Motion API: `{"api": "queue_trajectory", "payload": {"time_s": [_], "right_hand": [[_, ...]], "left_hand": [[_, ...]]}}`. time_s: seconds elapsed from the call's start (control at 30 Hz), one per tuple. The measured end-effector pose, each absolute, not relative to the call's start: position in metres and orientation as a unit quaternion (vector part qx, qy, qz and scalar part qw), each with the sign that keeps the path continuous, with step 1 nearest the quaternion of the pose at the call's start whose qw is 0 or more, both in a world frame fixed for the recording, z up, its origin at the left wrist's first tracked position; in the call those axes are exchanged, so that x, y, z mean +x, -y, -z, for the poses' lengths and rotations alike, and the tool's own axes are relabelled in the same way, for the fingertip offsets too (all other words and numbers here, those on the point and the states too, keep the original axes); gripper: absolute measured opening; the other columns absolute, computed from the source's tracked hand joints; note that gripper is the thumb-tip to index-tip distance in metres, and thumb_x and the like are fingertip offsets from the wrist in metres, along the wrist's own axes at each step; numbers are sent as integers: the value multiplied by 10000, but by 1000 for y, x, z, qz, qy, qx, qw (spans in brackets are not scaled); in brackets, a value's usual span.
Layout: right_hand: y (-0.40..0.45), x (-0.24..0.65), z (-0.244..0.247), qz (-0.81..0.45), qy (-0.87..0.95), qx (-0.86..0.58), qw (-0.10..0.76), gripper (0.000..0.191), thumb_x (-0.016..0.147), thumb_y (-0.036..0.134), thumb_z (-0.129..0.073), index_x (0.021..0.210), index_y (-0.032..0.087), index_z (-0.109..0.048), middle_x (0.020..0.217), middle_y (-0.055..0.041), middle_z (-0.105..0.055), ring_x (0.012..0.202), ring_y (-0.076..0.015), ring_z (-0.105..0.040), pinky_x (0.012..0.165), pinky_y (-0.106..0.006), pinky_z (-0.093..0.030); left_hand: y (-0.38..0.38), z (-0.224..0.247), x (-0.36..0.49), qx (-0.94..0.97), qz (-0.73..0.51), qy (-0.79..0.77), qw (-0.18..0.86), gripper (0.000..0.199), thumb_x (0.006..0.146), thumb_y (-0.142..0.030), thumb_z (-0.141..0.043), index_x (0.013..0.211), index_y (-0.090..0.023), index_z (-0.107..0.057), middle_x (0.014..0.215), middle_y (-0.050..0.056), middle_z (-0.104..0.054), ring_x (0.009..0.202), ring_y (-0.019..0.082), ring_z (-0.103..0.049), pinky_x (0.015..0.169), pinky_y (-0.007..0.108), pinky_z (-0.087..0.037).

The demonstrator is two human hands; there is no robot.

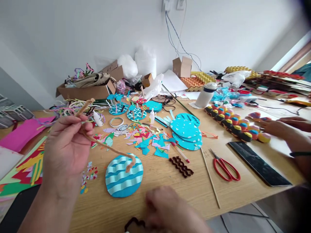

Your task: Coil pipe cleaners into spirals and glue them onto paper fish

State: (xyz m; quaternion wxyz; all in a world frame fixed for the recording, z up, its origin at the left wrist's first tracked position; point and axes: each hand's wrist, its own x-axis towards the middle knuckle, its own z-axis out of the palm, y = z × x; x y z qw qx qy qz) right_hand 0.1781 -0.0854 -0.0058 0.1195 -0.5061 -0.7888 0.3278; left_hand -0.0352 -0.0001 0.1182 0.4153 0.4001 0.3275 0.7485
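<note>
My left hand [70, 139] is raised at the left, its fingers pinched round a tan pipe cleaner [109, 148]. The pipe cleaner's curled end hangs over a round blue disc [123, 176] with wavy paper strips. My right hand [165, 207] is low at the front edge, curled and blurred by motion. Beside it a dark brown pipe cleaner [134, 220] shows in part; whether the hand grips it is unclear. Several crimped brown pipe cleaners [181, 166] lie together on the table, left of a thin wooden stick [210, 178].
Red-handled scissors [225, 166] and a black phone [259, 163] lie at the right. Paper scraps [145, 137], a glue bottle [152, 117] and stacked blue discs [187, 134] fill the middle. Another person's hands [279, 127] are by painted egg-carton cups [233, 121].
</note>
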Motion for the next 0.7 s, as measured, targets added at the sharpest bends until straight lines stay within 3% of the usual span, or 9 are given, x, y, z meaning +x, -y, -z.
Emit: {"api": "queue_trajectory", "payload": {"time_s": [0.07,0.17,0.27,0.4,0.53,0.7], "right_hand": [[98,170,14,-242,851,-465,13,219,484,197,-779,683,192,-687,660,-36,-679,502,-149,-548,453,-223,-304],[100,168,23,-220,872,-437,-17,121,540,98,-711,616,183,-670,655,-44,-683,493,-149,-565,439,-210,-304],[88,178,13,-308,820,-464,131,141,591,38,-582,560,175,-593,626,-2,-631,550,-120,-547,490,-193,-333],[67,187,-26,-459,645,-494,358,126,727,220,-510,613,186,-468,554,47,-430,516,-93,-403,473,-196,-300],[51,179,-61,-537,575,-427,445,218,732,370,-566,654,194,-464,576,52,-402,531,-95,-357,475,-205,-285],[34,161,-73,-454,645,-387,478,131,724,252,-584,628,184,-527,741,0,-538,733,-138,-498,672,-238,-382]], "left_hand": [[3,-117,-41,398,-757,-330,400,251,669,-9,-564,601,-232,-659,656,-47,-647,546,87,-522,457,197,-466],[6,-115,-50,396,-767,-334,379,228,640,-10,-560,617,-211,-665,662,-32,-641,554,90,-529,469,189,-463],[9,-110,-52,391,-754,-359,387,178,612,-43,-582,619,-197,-671,665,-16,-634,571,91,-534,481,170,-457],[11,-92,-40,372,-703,-403,454,110,617,-118,-624,641,-205,-686,678,-5,-640,624,100,-554,547,162,-475],[14,-74,-21,364,-642,-407,538,76,646,-181,-656,697,-217,-698,780,6,-652,766,132,-576,661,192,-492],[21,-63,-6,358,-603,-362,614,113,710,-292,-633,744,-205,-698,825,34,-643,824,169,-573,758,256,-483]]}}
